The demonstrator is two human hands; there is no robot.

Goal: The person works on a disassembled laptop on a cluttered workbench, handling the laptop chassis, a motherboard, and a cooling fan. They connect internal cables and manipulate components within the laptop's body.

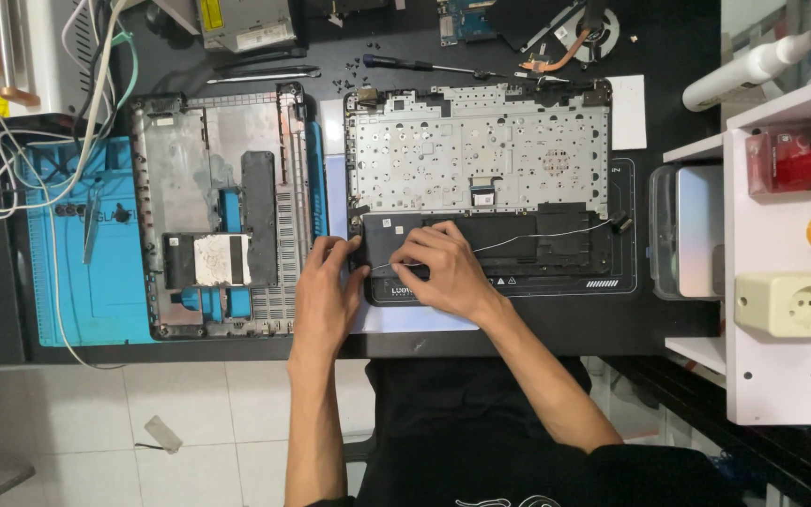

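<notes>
we have the laptop's keyboard shell [478, 145] lying face down on the black desk [556, 324], stripped to bare metal. our left hand [326, 286] rests on its lower left corner, fingers curled loosely, gripping nothing we can see. our right hand [443, 268] pinches the thin white wire [537, 237] that runs across the dark lower strip. the bottom cover [222, 211] already lies apart on the blue mat [96, 291], and the fan [593, 23] and screwdriver [415, 64] sit behind. by our reckoning the strip-down is far along; the wire remains.
</notes>
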